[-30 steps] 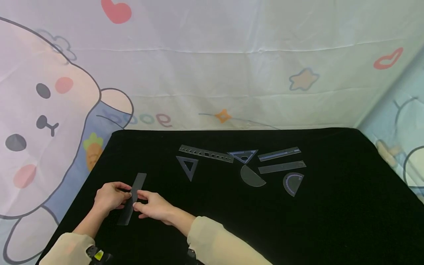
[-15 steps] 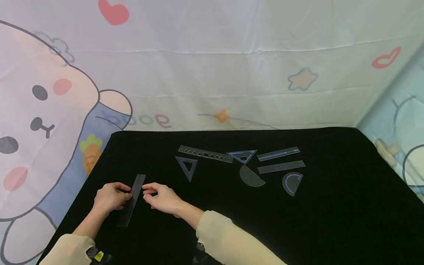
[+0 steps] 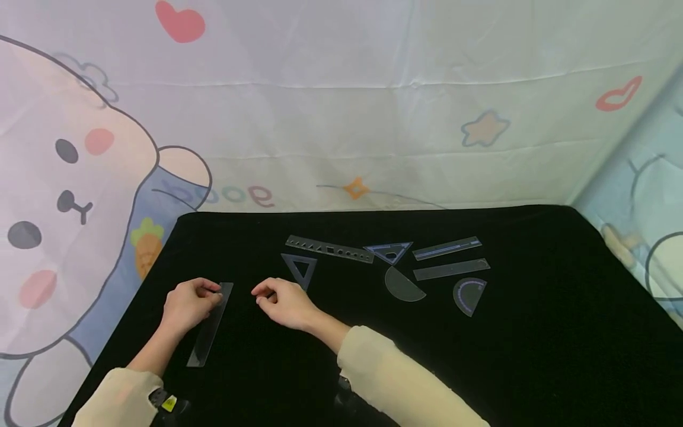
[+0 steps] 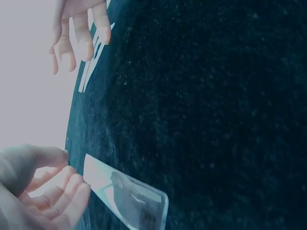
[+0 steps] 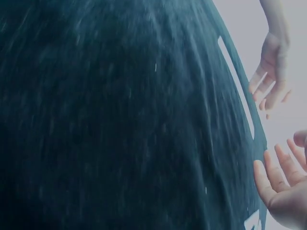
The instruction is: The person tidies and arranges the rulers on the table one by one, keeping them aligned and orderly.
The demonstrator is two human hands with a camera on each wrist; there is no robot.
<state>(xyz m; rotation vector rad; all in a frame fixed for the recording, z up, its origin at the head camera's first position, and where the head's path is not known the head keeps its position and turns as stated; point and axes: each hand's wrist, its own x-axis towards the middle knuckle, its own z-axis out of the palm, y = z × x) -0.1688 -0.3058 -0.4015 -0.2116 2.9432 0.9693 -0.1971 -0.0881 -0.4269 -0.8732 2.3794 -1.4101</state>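
Observation:
A plain clear ruler point(image 3: 209, 339) lies slanted on the black cloth at the left. My left hand point(image 3: 189, 305) hovers at its upper left side, fingers loosely bent. In the left wrist view the fingertips are close to the ruler's end point(image 4: 139, 203), with nothing gripped; whether they touch it I cannot tell. To the right of the ruler my right hand point(image 3: 285, 303) is in the air and holds nothing. Its fingers point(image 5: 276, 178) look spread in the right wrist view. Just beyond it lies a small set square point(image 3: 299, 258), its lower tip partly behind the hand.
Farther back lie a stencil ruler point(image 3: 320, 246), a blue-marked set square point(image 3: 386, 246), two rulers, one blue-lined point(image 3: 447, 249) and one plain point(image 3: 450, 270), a clear half-round piece point(image 3: 404, 286) and a protractor point(image 3: 469, 295). A printed curtain point(image 3: 331, 118) hangs behind the table.
My right hand has drawn away from the ruler, to the right and slightly farther back. My left hand has shifted up along the ruler. The ruler has stayed about where it was.

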